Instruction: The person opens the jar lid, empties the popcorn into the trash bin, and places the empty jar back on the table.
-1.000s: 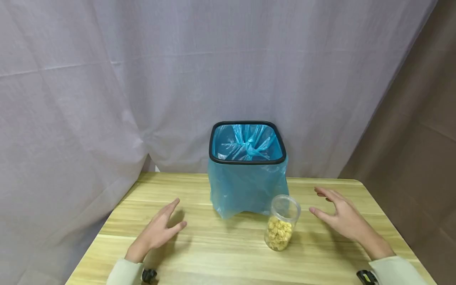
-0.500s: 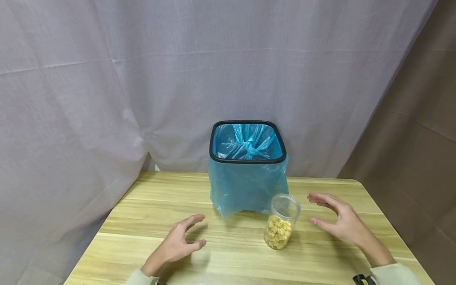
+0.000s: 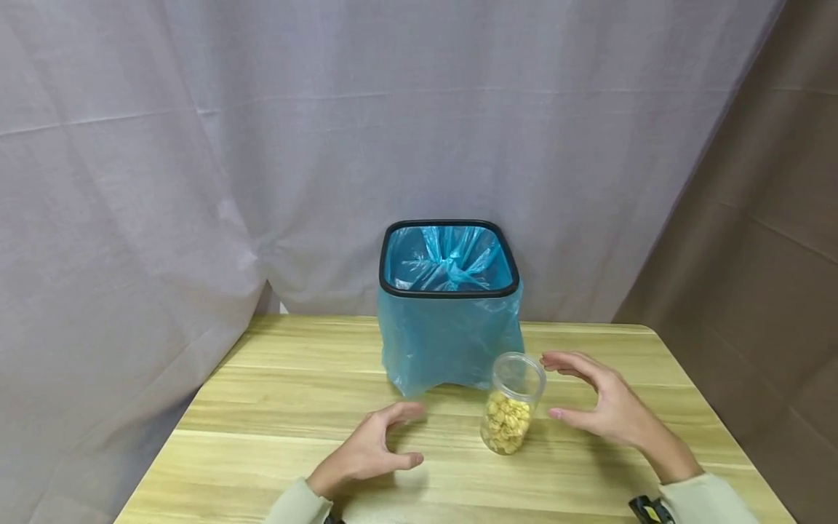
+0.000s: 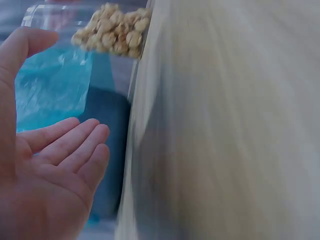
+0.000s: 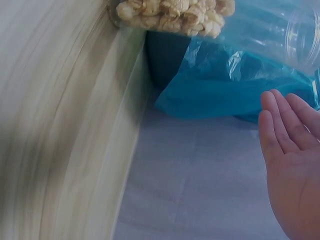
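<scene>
A clear plastic jar (image 3: 509,407) stands upright on the table, its lower half filled with yellowish popcorn (image 4: 117,31). Close to its right side is my right hand (image 3: 605,404), thumb and fingers spread apart around nothing. My left hand (image 3: 369,447) hovers over the wood to the left of the jar, fingers extended and thumb apart. In the right wrist view the popcorn (image 5: 175,15) shows through the jar wall, beyond the straight fingers (image 5: 280,122). Neither hand holds anything.
Behind the jar stands a square bin (image 3: 452,342) with a black rim, lined with a blue plastic bag. A grey curtain (image 3: 327,145) hangs along the table's back edge, and a brown one (image 3: 753,291) on the right. The wooden table (image 3: 262,407) lies beneath.
My left hand has moved right across the table toward the jar. The right hand has shifted left, nearer to the jar. Jar and bin stay in place.
</scene>
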The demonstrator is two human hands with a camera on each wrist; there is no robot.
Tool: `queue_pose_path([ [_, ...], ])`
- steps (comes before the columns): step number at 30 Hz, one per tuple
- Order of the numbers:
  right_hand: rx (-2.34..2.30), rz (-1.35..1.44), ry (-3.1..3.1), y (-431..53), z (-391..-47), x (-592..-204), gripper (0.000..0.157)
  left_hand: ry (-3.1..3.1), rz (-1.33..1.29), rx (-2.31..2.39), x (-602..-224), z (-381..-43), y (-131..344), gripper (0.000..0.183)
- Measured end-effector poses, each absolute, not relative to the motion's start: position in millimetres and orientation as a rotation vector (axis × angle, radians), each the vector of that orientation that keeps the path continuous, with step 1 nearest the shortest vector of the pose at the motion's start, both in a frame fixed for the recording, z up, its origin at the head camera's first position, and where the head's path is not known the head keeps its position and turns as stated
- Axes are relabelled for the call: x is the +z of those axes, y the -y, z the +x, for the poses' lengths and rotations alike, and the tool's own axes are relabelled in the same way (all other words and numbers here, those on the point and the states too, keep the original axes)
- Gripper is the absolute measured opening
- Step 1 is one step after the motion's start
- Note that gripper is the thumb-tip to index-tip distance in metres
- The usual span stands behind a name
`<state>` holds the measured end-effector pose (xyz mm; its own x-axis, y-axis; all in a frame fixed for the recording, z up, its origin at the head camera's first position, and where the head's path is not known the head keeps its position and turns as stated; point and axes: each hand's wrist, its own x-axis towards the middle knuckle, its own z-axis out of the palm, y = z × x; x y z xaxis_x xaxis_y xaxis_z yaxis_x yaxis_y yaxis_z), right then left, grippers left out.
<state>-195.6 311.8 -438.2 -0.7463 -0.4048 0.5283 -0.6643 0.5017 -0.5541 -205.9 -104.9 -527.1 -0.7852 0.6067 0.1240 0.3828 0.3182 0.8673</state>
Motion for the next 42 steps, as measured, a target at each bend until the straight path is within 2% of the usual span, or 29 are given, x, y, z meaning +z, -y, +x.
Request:
queue_pose_path([
  [16,0.926,0.779,2.549,-288.9,-198.4,-422.6,0.085,-2.284,0.983,1.541,-514.0,-224.5,19.9,0.084],
  [25,0.846,0.842,2.557,-279.8,-205.1,-418.0,0.087,-2.244,1.063,1.648,-512.7,-234.5,-19.3,0.081],
  [34,0.864,0.857,2.567,-270.1,-210.2,-419.6,0.084,-2.229,0.993,1.687,-521.4,-235.4,-41.5,0.072],
  [42,0.884,0.825,2.587,-266.8,-211.6,-421.0,0.074,-2.201,0.967,1.778,-525.0,-234.9,-52.4,0.070],
])
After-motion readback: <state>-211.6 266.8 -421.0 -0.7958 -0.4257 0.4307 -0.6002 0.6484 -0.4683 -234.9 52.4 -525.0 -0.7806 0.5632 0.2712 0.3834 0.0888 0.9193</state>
